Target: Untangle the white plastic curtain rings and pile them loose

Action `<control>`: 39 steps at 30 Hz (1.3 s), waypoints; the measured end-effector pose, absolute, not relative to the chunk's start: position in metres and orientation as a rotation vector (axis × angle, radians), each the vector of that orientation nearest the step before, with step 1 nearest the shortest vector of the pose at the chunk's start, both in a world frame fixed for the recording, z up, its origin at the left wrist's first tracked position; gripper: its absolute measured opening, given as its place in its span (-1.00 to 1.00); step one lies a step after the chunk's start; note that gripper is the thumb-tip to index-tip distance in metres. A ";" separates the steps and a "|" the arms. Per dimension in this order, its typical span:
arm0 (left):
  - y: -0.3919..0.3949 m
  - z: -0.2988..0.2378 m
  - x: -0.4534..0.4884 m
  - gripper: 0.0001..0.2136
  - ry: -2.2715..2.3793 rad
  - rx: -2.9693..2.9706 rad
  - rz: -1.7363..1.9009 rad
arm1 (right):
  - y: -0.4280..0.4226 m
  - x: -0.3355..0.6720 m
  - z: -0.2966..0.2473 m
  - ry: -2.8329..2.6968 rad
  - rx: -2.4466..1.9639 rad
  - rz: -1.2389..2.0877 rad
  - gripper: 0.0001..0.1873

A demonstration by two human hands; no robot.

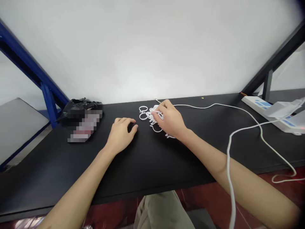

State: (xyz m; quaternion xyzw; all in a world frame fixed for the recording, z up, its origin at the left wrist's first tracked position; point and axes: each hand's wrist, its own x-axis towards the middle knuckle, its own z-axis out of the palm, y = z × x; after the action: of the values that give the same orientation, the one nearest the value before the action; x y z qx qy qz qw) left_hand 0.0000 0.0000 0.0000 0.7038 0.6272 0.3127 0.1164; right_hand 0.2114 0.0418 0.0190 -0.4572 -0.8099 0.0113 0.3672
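A small heap of thin white plastic rings (pixel 143 115), some with little hook-like ends, lies on the black tabletop just ahead of me. My right hand (pixel 170 117) is over the heap's right side, thumb and fingers pinched on a white ring among the others. Its palm hides part of the pile, and one ring end pokes out below the wrist. To the left of the heap, my left hand (pixel 121 133) rests on the tabletop (pixel 147 159), thumb and forefinger apart and nothing between them. A gap separates it from the rings.
A black plastic bag (pixel 81 104) with a blurred packet lies at the back left. White cables (pixel 215 104) cross the right side, one over my right forearm. A white device with blue keys (pixel 258 103) stands far right. Blue struts (pixel 47 95) rise at left.
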 end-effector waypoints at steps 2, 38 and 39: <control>0.000 -0.003 -0.001 -0.74 1.849 2.129 0.826 | 0.048 0.215 0.016 -2.119 -1.275 -0.053 -0.72; -0.003 -0.010 0.000 -0.72 1.887 2.286 0.656 | 0.074 0.232 0.017 -1.930 -1.531 0.190 -0.56; -0.003 -0.010 0.002 -0.70 1.897 2.281 0.663 | 0.074 0.232 0.018 -1.923 -1.518 0.269 -0.52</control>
State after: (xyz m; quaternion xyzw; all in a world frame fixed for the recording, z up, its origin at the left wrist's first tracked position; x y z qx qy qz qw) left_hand 0.0017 -0.0033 -0.0098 0.7494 0.6232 0.2178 0.0508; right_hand 0.2321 0.0741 0.0184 -0.5809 -0.7360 0.1029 0.3321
